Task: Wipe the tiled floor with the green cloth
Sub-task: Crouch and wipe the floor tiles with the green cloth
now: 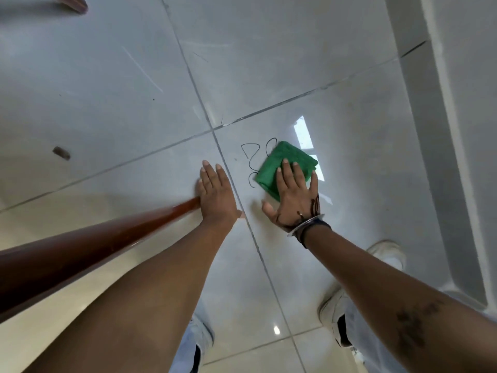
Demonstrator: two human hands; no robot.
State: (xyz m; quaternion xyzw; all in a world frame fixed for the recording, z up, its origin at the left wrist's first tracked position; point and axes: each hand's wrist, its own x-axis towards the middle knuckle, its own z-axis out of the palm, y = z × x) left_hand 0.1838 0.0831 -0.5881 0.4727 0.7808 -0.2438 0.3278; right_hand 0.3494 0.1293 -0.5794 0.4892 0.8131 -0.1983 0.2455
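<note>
Brown wooden leg, white shoes

Soft, even daylight fills the scene, moderately bright and cool in tone. The glossy tiled floor mirrors a bright window as a white patch of glare just beyond the green cloth, and a small lamp highlight shines nearer the camera. Shadows are faint and diffuse, mostly a soft darkening under the left hand and right hand. The lower left floor takes a warmer, yellowish cast. Wide-angle distortion bends the grout lines and stretches the forearms at the edges. The whole frame looks slightly soft, the borders blurriest.
</note>
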